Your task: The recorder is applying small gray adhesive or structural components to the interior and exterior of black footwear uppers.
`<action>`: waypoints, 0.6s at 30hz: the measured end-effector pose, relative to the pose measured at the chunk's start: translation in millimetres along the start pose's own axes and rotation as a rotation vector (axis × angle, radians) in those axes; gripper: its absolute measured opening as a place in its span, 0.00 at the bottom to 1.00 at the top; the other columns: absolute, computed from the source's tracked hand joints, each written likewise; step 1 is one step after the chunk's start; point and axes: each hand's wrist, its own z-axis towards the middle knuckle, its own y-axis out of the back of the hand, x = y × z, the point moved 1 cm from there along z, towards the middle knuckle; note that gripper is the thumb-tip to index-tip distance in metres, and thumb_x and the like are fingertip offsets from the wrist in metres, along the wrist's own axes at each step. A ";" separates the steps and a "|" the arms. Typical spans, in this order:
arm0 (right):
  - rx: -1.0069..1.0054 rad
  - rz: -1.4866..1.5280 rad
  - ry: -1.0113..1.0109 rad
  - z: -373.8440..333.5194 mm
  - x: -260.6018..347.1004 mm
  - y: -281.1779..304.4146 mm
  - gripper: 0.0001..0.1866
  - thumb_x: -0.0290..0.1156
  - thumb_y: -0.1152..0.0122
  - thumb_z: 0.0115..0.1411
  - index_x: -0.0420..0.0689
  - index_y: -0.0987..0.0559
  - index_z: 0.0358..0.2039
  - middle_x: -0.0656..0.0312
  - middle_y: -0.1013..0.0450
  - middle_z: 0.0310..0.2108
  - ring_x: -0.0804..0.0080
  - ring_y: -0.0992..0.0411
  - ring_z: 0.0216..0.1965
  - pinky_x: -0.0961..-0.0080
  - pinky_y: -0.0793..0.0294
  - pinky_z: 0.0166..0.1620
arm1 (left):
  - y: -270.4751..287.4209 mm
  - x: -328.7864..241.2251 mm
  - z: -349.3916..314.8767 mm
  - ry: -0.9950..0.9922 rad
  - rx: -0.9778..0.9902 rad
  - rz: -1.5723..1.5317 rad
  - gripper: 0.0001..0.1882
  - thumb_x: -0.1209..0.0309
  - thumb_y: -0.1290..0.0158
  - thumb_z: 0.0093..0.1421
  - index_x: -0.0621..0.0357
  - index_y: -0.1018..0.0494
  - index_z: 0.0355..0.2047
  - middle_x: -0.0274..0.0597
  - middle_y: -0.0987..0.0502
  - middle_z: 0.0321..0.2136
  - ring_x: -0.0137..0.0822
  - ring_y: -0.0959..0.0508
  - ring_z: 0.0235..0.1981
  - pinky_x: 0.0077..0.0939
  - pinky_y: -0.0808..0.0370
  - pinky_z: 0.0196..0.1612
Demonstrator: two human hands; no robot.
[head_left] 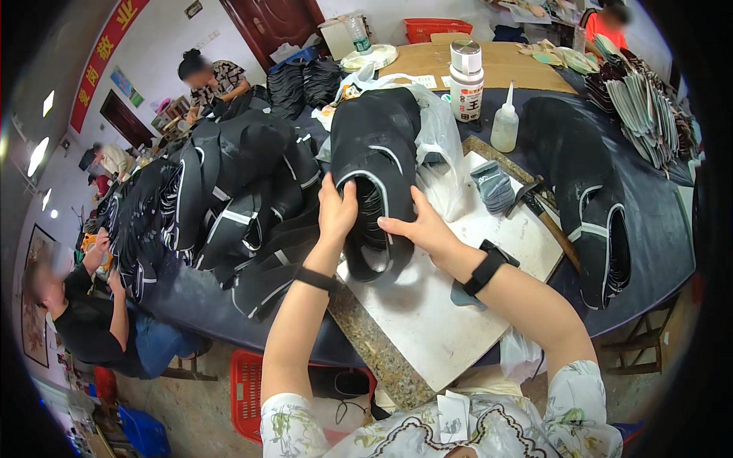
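Observation:
Between my two hands is a long stack of nested black shoe uppers with pale edging, its open end tilted toward me. My left hand grips the left side of that end, thumb laid along the rim. My right hand holds the opposite side, its thumb reaching over the edge into the opening. The stack hangs over a white board on a stone slab. Just right of it are a bundle of grey-blue pieces and a hammer.
Piles of black uppers cover the table's left; another stack lies right. A squeeze bottle and white flask stand beyond the board, near a plastic bag. A red basket sits below. A co-worker sits left.

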 end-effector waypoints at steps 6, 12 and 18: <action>-0.268 0.008 0.122 42.2 -5.8 11.2 0.38 0.20 0.43 0.46 0.36 0.45 0.59 0.50 0.38 0.53 0.64 0.38 0.53 0.75 0.39 0.54 | 1.3 -38.7 33.6 -0.189 0.061 0.145 0.41 0.55 0.46 0.50 0.68 0.47 0.57 0.65 0.38 0.52 0.57 0.36 0.54 0.39 0.39 0.56; -0.198 -0.094 0.066 6.7 -22.0 19.8 0.42 0.34 0.38 0.54 0.37 0.52 0.61 0.49 0.49 0.60 0.61 0.48 0.61 0.70 0.46 0.59 | 3.9 -21.0 -23.5 0.286 0.172 -0.692 0.43 0.63 0.37 0.48 0.65 0.49 0.57 0.51 0.36 0.51 0.38 0.31 0.49 0.32 0.33 0.51; -0.324 -0.060 0.197 41.0 -12.8 -15.9 0.39 0.44 0.41 0.54 0.31 0.45 0.58 0.40 0.45 0.57 0.51 0.46 0.59 0.66 0.47 0.59 | -0.9 -44.6 10.5 0.133 0.028 -0.498 0.32 0.54 0.49 0.57 0.67 0.41 0.54 0.52 0.31 0.48 0.42 0.31 0.51 0.30 0.36 0.52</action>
